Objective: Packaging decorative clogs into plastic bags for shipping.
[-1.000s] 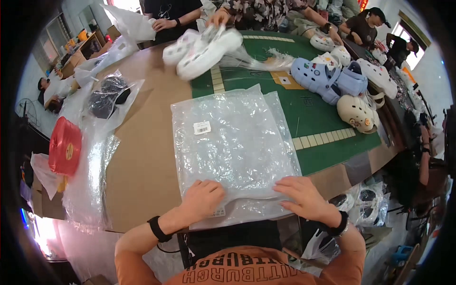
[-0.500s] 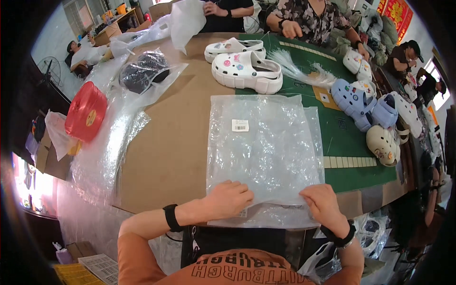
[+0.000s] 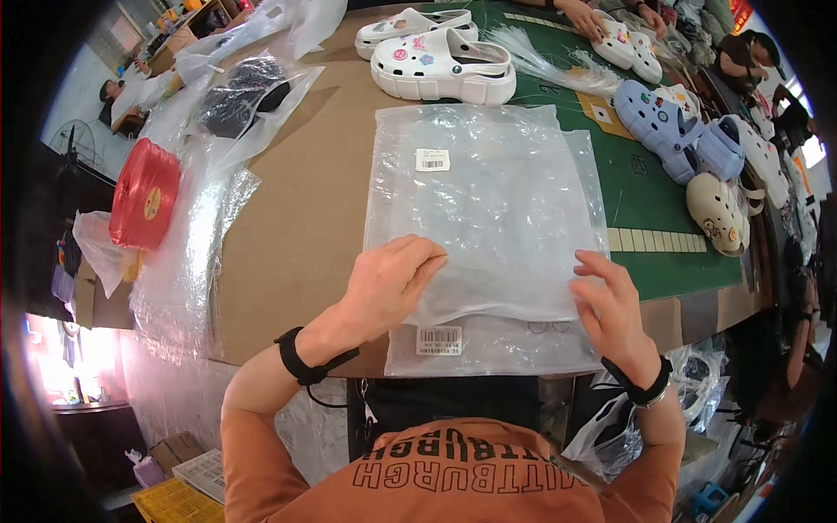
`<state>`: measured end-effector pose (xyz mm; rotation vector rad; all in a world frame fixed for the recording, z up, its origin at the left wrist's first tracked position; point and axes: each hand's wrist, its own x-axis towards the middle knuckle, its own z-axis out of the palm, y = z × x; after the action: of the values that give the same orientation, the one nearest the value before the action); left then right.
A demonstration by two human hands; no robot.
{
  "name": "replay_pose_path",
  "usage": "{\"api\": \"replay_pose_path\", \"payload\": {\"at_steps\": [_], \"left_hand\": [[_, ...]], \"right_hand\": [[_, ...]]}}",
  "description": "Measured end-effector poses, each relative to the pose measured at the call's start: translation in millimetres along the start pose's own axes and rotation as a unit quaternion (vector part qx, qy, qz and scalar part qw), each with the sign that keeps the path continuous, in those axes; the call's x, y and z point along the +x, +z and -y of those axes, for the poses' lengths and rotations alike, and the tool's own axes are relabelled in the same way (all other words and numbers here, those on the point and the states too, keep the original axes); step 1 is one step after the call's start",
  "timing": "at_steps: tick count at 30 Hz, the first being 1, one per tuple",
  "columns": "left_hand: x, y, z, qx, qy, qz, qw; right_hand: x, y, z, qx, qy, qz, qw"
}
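A clear plastic bag (image 3: 488,205) with a small barcode label lies flat on the table in front of me. Beneath its near edge a second clear plastic bag (image 3: 510,350) shows, bearing a larger barcode sticker (image 3: 438,341). My left hand (image 3: 390,283) is over the left part of the upper bag, thumb and fingers pinched together on its film. At the bag's right edge is my right hand (image 3: 612,314), its fingers apart and slightly bent, nothing visibly gripped. Beyond the bags stands a pair of white clogs (image 3: 445,70) with colourful charms.
Blue clogs (image 3: 658,131) and a beige clog (image 3: 719,213) stand on the green mat (image 3: 641,196) at right. To the left are a red roll of plastic twine (image 3: 146,193), a bagged black item (image 3: 240,100) and plastic film (image 3: 187,261). A co-worker's hand (image 3: 582,19) touches white clogs at the back.
My view has tilted nearer, so the table sits higher in it. Both hands have moved forward over the upper bag; the right fingers have come apart. The lower bag's sticker is now uncovered.
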<state>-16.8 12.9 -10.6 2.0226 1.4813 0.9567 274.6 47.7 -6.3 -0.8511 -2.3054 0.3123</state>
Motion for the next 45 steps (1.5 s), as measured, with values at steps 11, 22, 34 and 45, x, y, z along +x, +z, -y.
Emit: {"api": "replay_pose_path", "payload": {"at_steps": [11,22,34,45], "left_hand": [[-12.8,-5.6,11.6,0.074,0.109,0.301,0.945],[-73.7,-136.4,139.6,0.305,-0.223,0.138,0.916],[-100.7,-148.0,166.9,0.248,-0.297,0.222,0.895],[-96.0,-145.9,169.2,0.236,-0.306,0.216,0.897]], "right_hand": [[74.7,-49.6,4.5,-0.010,-0.023,0.282,0.959],[274.1,-5.0,-70.7,-0.174,-0.015,0.252,0.952],[372.8,138.3,-148.0,-0.254,0.098,0.167,0.948],[433.4,186.6,-179.7,-0.189,0.065,0.120,0.972]]}}
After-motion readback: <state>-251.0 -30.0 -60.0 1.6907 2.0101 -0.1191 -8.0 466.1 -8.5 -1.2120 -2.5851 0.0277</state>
